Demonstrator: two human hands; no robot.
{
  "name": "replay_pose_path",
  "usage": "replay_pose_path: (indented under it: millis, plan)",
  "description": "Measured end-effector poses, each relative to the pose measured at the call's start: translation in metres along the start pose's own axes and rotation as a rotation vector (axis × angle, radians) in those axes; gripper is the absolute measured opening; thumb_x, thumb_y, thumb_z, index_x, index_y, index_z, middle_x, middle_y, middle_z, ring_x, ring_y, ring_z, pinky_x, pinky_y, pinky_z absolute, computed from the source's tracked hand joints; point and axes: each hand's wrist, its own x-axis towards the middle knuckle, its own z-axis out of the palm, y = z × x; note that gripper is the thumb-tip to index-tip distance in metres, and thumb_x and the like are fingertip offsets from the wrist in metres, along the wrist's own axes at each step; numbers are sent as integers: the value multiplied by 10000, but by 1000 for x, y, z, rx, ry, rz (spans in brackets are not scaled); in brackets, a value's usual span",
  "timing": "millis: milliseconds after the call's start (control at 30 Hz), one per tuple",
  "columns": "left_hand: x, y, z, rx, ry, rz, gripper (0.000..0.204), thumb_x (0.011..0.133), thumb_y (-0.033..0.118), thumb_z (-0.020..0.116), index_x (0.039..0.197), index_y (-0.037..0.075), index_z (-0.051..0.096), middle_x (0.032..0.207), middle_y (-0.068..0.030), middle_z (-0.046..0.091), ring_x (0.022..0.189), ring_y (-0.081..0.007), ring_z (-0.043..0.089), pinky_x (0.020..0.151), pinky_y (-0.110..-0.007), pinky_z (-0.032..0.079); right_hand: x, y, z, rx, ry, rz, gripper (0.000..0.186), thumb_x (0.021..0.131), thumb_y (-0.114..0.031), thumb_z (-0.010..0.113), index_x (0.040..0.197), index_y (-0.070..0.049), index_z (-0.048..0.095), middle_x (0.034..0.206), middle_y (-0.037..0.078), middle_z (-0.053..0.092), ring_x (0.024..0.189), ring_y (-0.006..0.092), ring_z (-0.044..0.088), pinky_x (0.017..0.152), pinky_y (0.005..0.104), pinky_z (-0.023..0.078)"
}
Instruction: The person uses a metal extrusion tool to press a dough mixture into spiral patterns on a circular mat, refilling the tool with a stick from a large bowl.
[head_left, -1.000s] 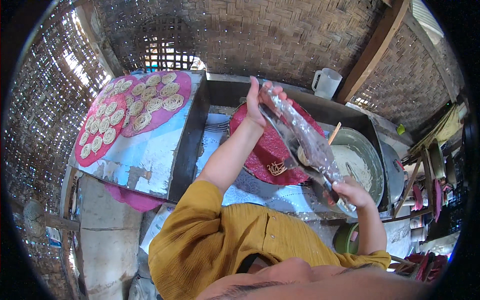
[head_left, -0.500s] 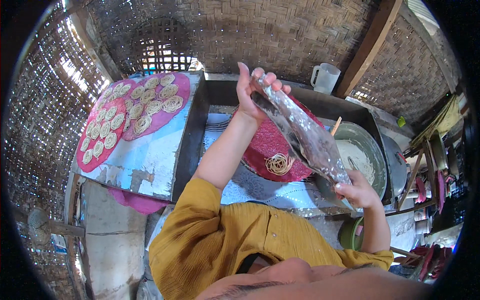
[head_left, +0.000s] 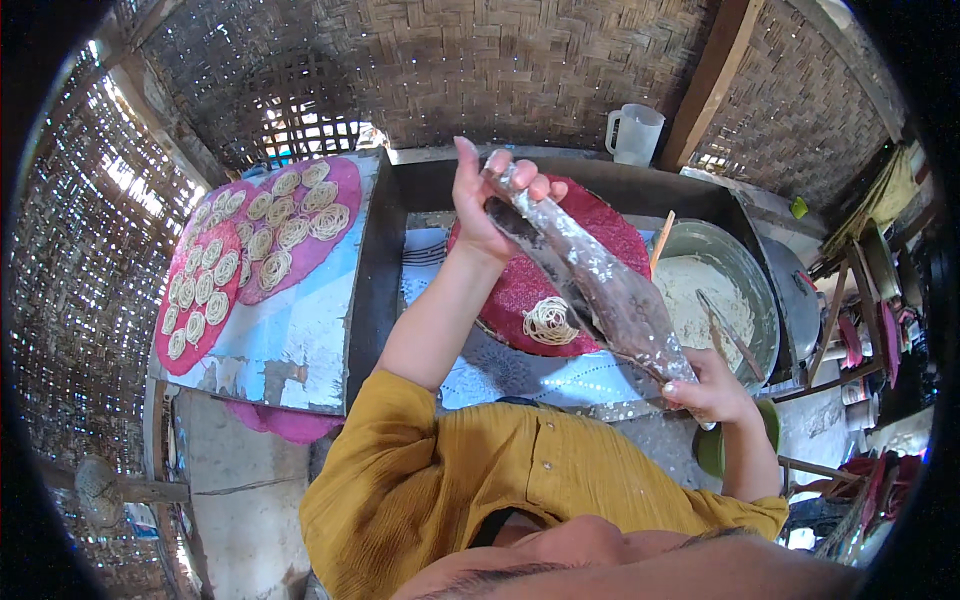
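A long wooden press (head_left: pixel 625 285), two hinged arms smeared with white dough, slants across in front of me. My left hand (head_left: pixel 485 205) is closed round its far upper end, thumb sticking up. Around its near lower end my right hand (head_left: pixel 715 390) is closed. Beneath the press lies a round red mat (head_left: pixel 608 218), carrying one coil of thin pale dough strands (head_left: pixel 548 318). The press's middle hangs just right of that coil and hides part of the mat. I cannot tell whether a strand still joins them.
A large bowl of white dough (head_left: pixel 690 300) with a stick and a utensil stands right. Pink mats (head_left: pixel 335 175) bearing several strand coils lie on the left tabletop (head_left: pixel 310 340). A dark raised board (head_left: pixel 372 270) edges the work area. A translucent jug (head_left: pixel 637 135) stands by the woven wall.
The coil has become rounder and fuller, with more strands. The press has shifted slightly over the mat, still in both hands. The whole view has shifted a little.
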Motion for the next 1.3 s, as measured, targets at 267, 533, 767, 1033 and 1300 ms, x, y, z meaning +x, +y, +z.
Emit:
replay_pose_path:
  millis: [267, 533, 767, 1033, 1300]
  plan:
    - [6, -39, -52, 779, -19, -516, 352, 885, 360, 400, 1044, 60, 493, 1013, -97, 529, 980, -228, 472, 934, -357, 330, 0, 19, -1, 154, 30, -42, 479, 652, -282, 684, 961, 56, 541, 738, 34, 549, 631, 95, 503, 555, 235, 410]
    - [-42, -64, -84, 1022, 201, -941, 455, 886, 334, 413, 1226, 32, 398, 1154, -122, 504, 1059, -218, 461, 931, -317, 321, 12, 30, -4, 198, 59, -86, 446, 661, -276, 690, 936, 38, 534, 723, 32, 539, 618, 92, 500, 545, 230, 410]
    - [-57, -59, -109, 1536, 180, -859, 593, 870, 506, 255, 1221, 58, 420, 1134, -141, 513, 1092, -259, 432, 933, -343, 311, 23, 33, -5, 191, 139, -128, 474, 650, -320, 659, 919, 44, 518, 733, 81, 556, 583, 149, 546, 529, 261, 449]
    - [-93, -32, -58, 2198, -169, -556, 472, 835, 494, 358, 1016, 145, 619, 1315, -101, 323, 1136, -318, 291, 930, -467, 210, 32, 36, -12, 309, 97, -178, 363, 699, -261, 651, 901, 19, 535, 695, 43, 541, 579, 117, 517, 512, 248, 421]
    - [-78, 9, -60, 2117, 76, -149, 511, 779, 384, 525, 1178, 68, 473, 1295, -153, 345, 1197, -329, 281, 979, -427, 224, 37, 17, -1, 257, -33, -174, 413, 676, -316, 662, 882, 18, 536, 702, 47, 545, 579, 116, 525, 528, 246, 434]
